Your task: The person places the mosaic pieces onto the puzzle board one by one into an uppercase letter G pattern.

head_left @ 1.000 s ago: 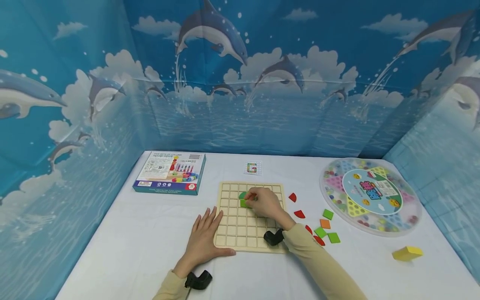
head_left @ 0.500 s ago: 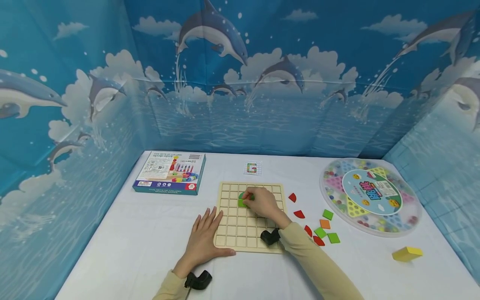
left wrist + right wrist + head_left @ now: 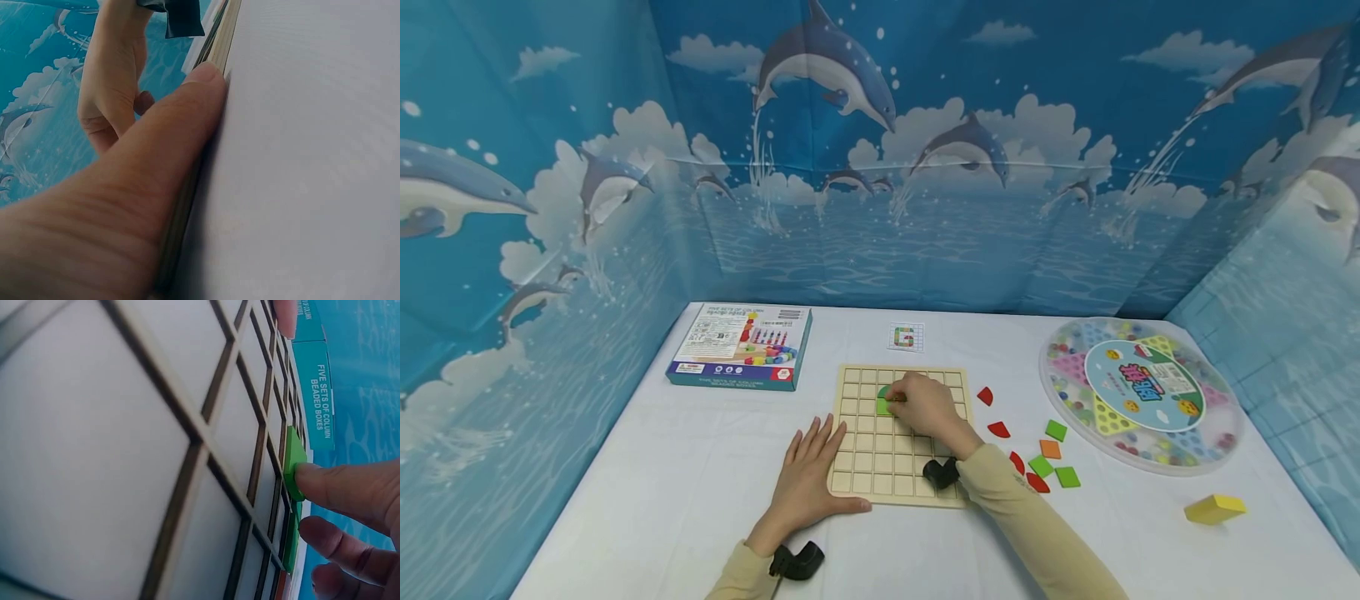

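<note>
A wooden grid board (image 3: 862, 461) lies flat on the white table. My left hand (image 3: 808, 479) rests beside it with fingers spread, the thumb (image 3: 187, 103) along the board's near edge. Over the upper part of the board, my right hand (image 3: 927, 406) has its fingers curled, and it grips a green square tile (image 3: 882, 407) low at the grid. In the right wrist view, the thumb (image 3: 312, 482) is on that tile. Just beyond it sits a green round-edged tile (image 3: 883, 390), partly covered by my fingers. A reddish edge (image 3: 280, 585) shows beside the green tiles.
Right of the board lie several red quarter-round pieces (image 3: 998, 429), green squares (image 3: 1067, 477) and an orange square (image 3: 1050, 449). A round marble game (image 3: 1142, 392) and yellow block (image 3: 1215, 508) stand farther right. A pattern card (image 3: 906, 337) and boxed set (image 3: 737, 346) are at the back.
My right hand has shifted slightly left, and the green square tile under its fingertips has moved slightly left with it. The left hand has stayed put.
</note>
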`<state>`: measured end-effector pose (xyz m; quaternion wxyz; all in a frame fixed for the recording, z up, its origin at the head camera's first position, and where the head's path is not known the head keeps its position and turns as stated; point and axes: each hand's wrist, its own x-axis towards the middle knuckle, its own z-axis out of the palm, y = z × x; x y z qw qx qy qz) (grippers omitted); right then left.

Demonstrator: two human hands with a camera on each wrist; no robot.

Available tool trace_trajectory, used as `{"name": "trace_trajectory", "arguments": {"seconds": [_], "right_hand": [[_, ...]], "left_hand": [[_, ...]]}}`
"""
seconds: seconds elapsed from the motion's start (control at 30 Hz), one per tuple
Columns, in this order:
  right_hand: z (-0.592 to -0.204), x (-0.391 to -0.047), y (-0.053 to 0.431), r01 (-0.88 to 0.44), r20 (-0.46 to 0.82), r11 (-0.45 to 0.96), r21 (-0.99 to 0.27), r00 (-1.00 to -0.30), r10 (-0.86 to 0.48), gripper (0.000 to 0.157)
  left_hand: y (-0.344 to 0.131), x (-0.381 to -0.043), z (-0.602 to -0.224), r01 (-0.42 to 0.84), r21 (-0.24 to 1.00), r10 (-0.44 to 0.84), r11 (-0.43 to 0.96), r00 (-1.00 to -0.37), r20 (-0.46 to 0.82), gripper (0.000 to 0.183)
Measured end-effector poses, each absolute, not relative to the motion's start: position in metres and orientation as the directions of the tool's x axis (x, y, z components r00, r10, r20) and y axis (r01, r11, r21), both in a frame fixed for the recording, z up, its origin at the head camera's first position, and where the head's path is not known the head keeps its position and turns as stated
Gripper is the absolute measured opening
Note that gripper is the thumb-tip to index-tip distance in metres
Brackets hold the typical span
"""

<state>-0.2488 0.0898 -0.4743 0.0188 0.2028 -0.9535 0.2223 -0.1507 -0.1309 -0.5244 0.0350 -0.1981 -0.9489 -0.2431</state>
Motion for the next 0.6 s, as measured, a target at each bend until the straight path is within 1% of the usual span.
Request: {"name": "trace_trajectory", "arguments": {"seconds": [0.13, 0.37, 0.6], "right_hand": [[-0.475, -0.248, 0.089, -0.404, 0.143, 0.833, -0.378, -0.914, -0.379, 0.008], [-0.477, -0.248, 0.092, -0.414, 0.158, 0.82, -0.396, -0.91, -0.383, 0.004], [-0.468, -0.243, 0.114, -0.398, 0.162, 0.766, -0.504, -0.915, -0.369, 0.006]], "left_hand": [[-0.131, -0.15, -0.524, 0.398, 0.446, 0.361, 0.801, -0.917, 0.17, 0.115], [-0.131, -0.151, -0.526, 0.395, 0.448, 0.358, 0.802, -0.918, 0.17, 0.115], [-0.131, -0.151, -0.525, 0.39, 0.449, 0.355, 0.804, -0.92, 0.164, 0.116]]}}
